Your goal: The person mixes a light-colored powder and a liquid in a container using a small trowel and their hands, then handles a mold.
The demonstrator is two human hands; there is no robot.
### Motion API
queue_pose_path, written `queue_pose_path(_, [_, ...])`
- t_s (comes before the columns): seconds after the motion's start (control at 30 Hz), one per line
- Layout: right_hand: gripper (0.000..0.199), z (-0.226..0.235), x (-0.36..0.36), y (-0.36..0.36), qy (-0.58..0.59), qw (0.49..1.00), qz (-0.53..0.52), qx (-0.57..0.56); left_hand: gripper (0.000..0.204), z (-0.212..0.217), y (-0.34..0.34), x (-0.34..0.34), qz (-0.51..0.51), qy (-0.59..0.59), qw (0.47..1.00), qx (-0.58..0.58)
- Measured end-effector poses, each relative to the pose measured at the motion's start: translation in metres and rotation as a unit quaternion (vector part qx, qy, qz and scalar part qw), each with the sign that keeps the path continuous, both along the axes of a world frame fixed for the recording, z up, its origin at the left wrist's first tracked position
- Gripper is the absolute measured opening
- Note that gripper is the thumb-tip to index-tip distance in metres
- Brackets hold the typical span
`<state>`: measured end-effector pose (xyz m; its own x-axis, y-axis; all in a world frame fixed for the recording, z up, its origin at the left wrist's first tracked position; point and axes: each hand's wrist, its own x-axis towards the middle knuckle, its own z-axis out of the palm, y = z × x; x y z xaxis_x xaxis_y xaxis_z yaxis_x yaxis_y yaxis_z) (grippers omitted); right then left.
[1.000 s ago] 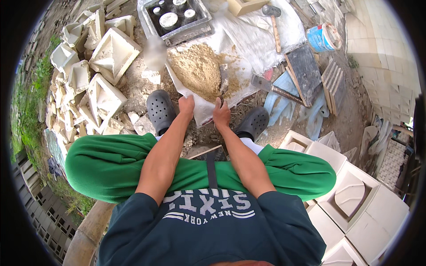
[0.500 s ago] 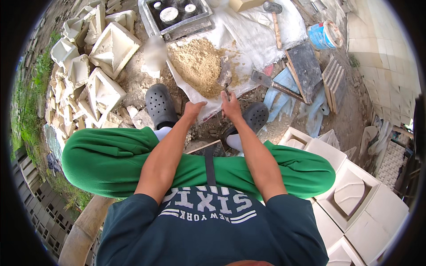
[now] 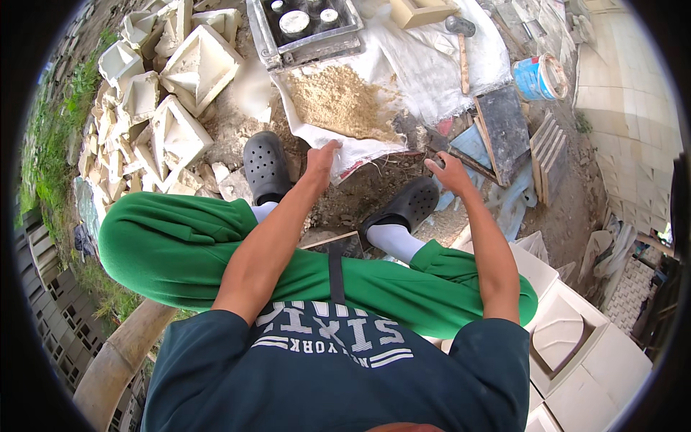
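Observation:
My left hand [image 3: 323, 160] is closed on the near edge of a white woven sheet [image 3: 350, 153], lifting it a little. On that sheet lies a heap of tan sand-like powder [image 3: 338, 101]. My right hand [image 3: 451, 173] is closed round the handle end of a trowel, most of the handle hidden by the fingers. Its grey, crusted blade [image 3: 412, 132] is at the right edge of the powder. Below the hands, my two grey clogs [image 3: 266, 162] stand on the dirt, either side of the sheet's edge.
A dark mould box [image 3: 317, 43] stands beyond the powder, with a mallet [image 3: 463, 61] to its right. A blue-and-white bucket [image 3: 536, 78] and dark boards [image 3: 502, 126] lie right. Broken cream casts [image 3: 201, 68] pile up left. Cream moulds [image 3: 597, 353] sit at lower right.
My right hand and the trowel have moved right, away from my left hand. My left hand has shifted slightly up and right, now on the sheet's edge. The powder is spread further right.

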<state>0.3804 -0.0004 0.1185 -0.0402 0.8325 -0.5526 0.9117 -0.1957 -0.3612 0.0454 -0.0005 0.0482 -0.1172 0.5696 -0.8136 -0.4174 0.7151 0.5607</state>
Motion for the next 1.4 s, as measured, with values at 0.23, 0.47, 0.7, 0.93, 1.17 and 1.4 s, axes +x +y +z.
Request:
queue_pose_path(0.23, [0.069,0.007,-0.002,0.014,0.015,1.0,0.003,-0.022,0.042,-0.012,-0.031,-0.015,-0.094,0.045,0.993,-0.049])
queue_pose_path(0.47, [0.061,0.015,0.005,0.005,0.05,0.988,-0.001,-0.145,0.041,0.004,-0.017,-0.023,-0.19,0.07,0.979,0.002])
queue_pose_path(0.7, [0.057,-0.021,-0.062,-0.013,0.131,0.982,0.008,-0.134,0.04,-0.034,-0.043,-0.023,-0.204,0.158,0.964,0.062])
queue_pose_path(0.93, [0.057,-0.037,-0.075,-0.025,0.164,0.983,-0.017,-0.074,0.048,-0.07,-0.054,-0.034,-0.298,0.253,0.917,0.083])
queue_pose_path(1.17, [0.054,-0.018,-0.084,-0.017,0.155,0.98,0.008,-0.126,0.048,-0.064,-0.055,-0.024,-0.306,0.291,0.906,0.038])
queue_pose_path(1.4, [0.056,-0.048,-0.129,-0.055,0.099,0.995,-0.024,-0.021,0.046,-0.056,-0.051,-0.026,-0.31,0.31,0.896,0.07])
